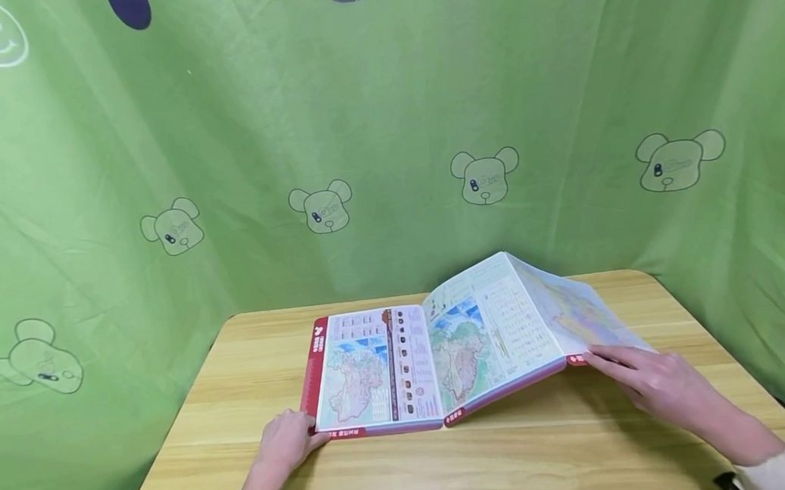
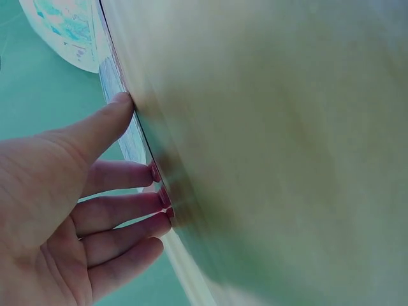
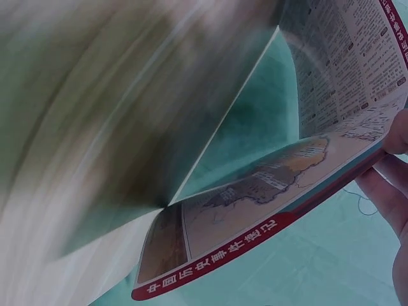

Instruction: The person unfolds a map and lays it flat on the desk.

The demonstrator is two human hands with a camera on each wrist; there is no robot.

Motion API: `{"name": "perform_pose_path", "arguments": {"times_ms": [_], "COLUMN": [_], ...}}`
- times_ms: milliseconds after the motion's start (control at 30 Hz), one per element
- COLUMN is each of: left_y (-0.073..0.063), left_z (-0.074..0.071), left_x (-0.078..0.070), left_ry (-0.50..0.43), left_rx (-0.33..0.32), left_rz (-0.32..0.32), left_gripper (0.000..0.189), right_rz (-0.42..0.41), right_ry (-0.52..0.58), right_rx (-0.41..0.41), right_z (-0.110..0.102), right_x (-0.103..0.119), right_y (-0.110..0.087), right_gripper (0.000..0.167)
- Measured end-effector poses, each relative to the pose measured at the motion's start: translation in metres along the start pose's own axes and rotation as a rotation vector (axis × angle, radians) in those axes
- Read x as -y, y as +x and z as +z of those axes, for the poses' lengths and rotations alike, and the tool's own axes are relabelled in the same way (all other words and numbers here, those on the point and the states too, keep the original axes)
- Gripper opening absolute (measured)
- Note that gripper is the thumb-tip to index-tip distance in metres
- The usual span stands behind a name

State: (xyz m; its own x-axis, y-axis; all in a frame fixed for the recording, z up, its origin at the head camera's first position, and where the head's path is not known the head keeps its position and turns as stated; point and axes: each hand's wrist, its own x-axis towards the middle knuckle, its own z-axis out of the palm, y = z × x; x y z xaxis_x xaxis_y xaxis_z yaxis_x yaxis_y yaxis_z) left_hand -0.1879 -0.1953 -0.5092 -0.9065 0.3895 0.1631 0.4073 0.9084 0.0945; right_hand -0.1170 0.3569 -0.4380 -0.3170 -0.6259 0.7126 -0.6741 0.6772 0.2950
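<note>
A fold-out map booklet [image 1: 411, 365] with red edge strips lies spread on the wooden table, showing printed maps and text. Its left part is flat; the right part rises to a peaked fold, and a further panel [image 1: 568, 309] slopes down to the right. My left hand [image 1: 286, 444] rests at the near left corner, thumb and fingertips touching the edges, fingers fairly straight. With my right hand [image 1: 662, 382] I pinch the near edge of the sloping panel. The right wrist view shows the raised panels' printed underside [image 3: 274, 185] and a gap beneath.
The wooden table [image 1: 517, 460] stands against a green curtain [image 1: 383, 116] printed with bear heads, which hangs behind it and at both sides. Bare wood lies in front of the booklet and to its left.
</note>
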Motion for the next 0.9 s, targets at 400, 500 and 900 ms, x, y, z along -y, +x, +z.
{"name": "perform_pose_path", "arguments": {"times_ms": [400,500,900], "left_y": [0.002,0.002,0.003], "left_z": [-0.002,-0.002,0.003], "left_x": [0.001,0.000,0.002], "left_ry": [-0.001,-0.004,-0.030], "left_rx": [0.042,0.043,0.041], "left_rz": [-0.013,-0.015,-0.032], "left_gripper": [0.033,0.033,0.032], "right_rz": [0.086,0.091,0.104], "right_ry": [-0.040,-0.038,-0.019], "right_rx": [0.164,0.180,0.265], "right_z": [-0.007,-0.007,-0.001], "right_x": [0.007,0.006,0.003], "right_y": [-0.019,-0.023,-0.038], "right_gripper": [0.049,0.051,0.060]}}
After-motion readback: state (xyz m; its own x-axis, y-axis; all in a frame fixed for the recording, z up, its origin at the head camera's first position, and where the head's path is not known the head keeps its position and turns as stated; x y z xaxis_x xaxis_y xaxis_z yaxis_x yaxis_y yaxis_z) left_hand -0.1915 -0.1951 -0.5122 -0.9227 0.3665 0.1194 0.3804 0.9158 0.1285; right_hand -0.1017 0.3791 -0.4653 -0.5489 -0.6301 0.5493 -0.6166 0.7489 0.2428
